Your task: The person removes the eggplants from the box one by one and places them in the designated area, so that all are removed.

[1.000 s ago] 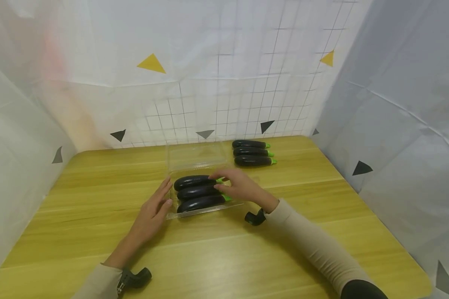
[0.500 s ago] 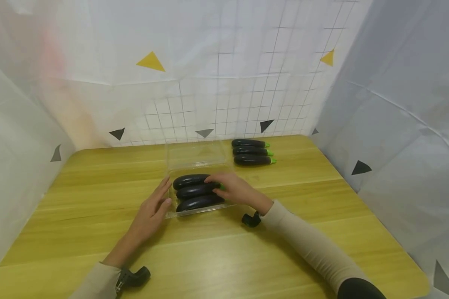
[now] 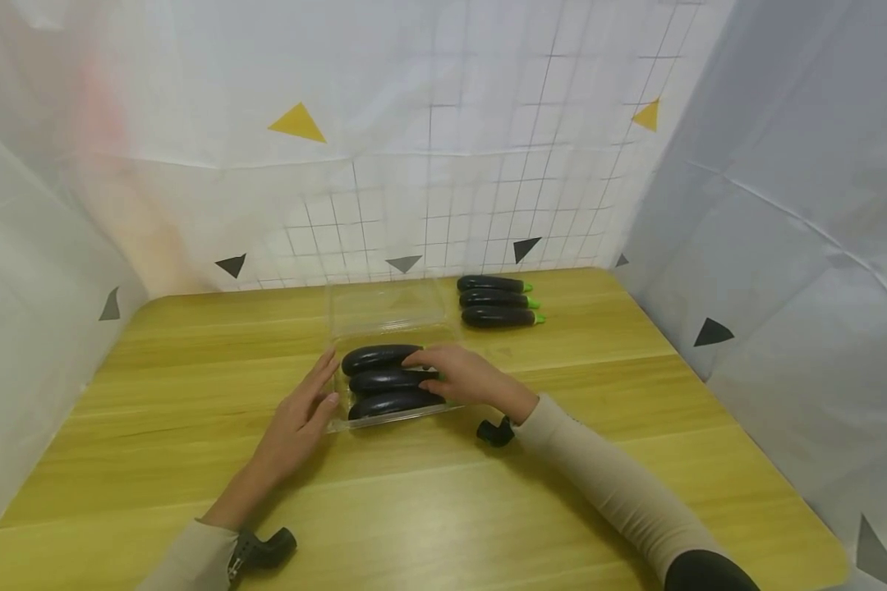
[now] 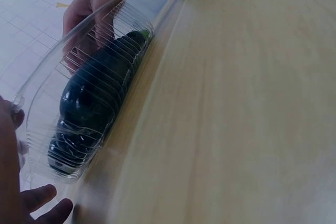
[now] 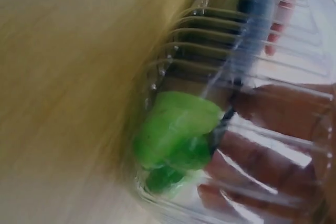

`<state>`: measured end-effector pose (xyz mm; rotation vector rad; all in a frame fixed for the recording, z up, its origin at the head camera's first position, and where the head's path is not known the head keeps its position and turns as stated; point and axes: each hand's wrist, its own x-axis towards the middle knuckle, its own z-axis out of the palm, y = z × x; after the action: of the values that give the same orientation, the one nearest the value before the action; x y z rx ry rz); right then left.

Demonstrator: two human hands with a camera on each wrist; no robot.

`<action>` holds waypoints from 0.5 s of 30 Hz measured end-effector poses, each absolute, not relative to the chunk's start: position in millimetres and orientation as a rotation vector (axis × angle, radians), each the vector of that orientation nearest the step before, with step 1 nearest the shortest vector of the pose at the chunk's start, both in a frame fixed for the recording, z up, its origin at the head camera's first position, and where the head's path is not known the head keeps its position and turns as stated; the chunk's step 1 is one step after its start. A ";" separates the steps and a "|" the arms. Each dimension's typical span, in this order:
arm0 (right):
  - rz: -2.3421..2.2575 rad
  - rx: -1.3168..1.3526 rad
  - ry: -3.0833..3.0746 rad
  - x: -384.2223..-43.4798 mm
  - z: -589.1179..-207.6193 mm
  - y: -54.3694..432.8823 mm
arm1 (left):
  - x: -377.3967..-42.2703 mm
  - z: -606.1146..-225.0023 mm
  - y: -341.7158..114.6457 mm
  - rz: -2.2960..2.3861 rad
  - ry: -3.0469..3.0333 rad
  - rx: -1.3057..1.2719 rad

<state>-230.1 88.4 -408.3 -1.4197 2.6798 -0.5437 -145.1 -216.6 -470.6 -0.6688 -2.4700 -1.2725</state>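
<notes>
A clear plastic clamshell box [image 3: 406, 418] stands on the table with its lid [image 3: 388, 304] folded back. Three dark eggplants lie side by side in it: a far one [image 3: 373, 359], a middle one [image 3: 384, 382] and a near one [image 3: 392, 403]. My right hand [image 3: 464, 374] reaches in and pinches the middle eggplant near its stem end, index finger beyond it and thumb on the near side. Fairly straight fingers of my left hand [image 3: 296, 419] rest at the box's left wall. The right wrist view shows a green stem [image 5: 178, 129] through the ribbed plastic.
Three more eggplants [image 3: 497, 300] lie in a row on the wooden table [image 3: 429, 509], behind and right of the box. White sheeting [image 3: 214, 213] encloses the table at the back and sides. Black wrist-worn devices [image 3: 266, 548] sit by both wrists.
My right hand has shifted slightly left over the eggplants, covering their stem ends more. My left hand has stayed at the box's left side.
</notes>
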 end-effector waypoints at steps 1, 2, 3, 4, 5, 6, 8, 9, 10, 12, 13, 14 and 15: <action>-0.544 -1.423 2.677 -229.8 -407.9 88.4 | -145.0 -470.7 -216.7 -1.270 -2.472 -0.667; -0.542 -1.426 2.675 -229.7 -407.9 88.5 | -144.8 -470.8 -216.8 -1.272 -2.474 -0.666; -0.543 -1.428 2.671 -229.5 -407.9 88.5 | -144.6 -470.9 -216.9 -1.274 -2.477 -0.664; -0.548 -1.429 2.668 -229.4 -407.9 88.7 | -144.6 -470.9 -216.9 -1.272 -2.478 -0.662; -0.551 -1.429 2.666 -229.3 -407.7 88.8 | -144.6 -471.0 -216.9 -1.273 -2.480 -0.659; -0.558 -1.427 2.663 -229.3 -407.7 89.0 | -144.5 -471.0 -216.8 -1.275 -2.481 -0.658; -0.563 -1.420 2.661 -229.7 -408.3 89.5 | -144.3 -470.9 -216.7 -1.279 -2.483 -0.654; -0.568 -1.416 2.660 -230.0 -408.7 89.6 | -144.3 -470.7 -216.6 -1.282 -2.483 -0.653; -0.571 -1.412 2.660 -230.3 -409.1 89.8 | -144.3 -470.7 -216.4 -1.282 -2.483 -0.652; -0.577 -1.406 2.662 -231.2 -410.1 90.0 | -144.4 -470.7 -216.2 -1.285 -2.480 -0.653; -0.581 -1.404 2.661 -231.5 -410.6 90.1 | -144.5 -470.9 -216.2 -1.286 -2.478 -0.654; -0.588 -1.403 2.658 -231.8 -410.9 90.2 | -144.7 -471.2 -216.1 -1.285 -2.476 -0.655; -0.595 -1.403 2.654 -232.1 -411.2 90.1 | -144.8 -471.5 -216.1 -1.282 -2.474 -0.655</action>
<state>-232.1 90.1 -411.2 -1.4026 2.6543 -0.5951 -144.8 -216.1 -471.5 -0.6553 -2.4736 -1.2821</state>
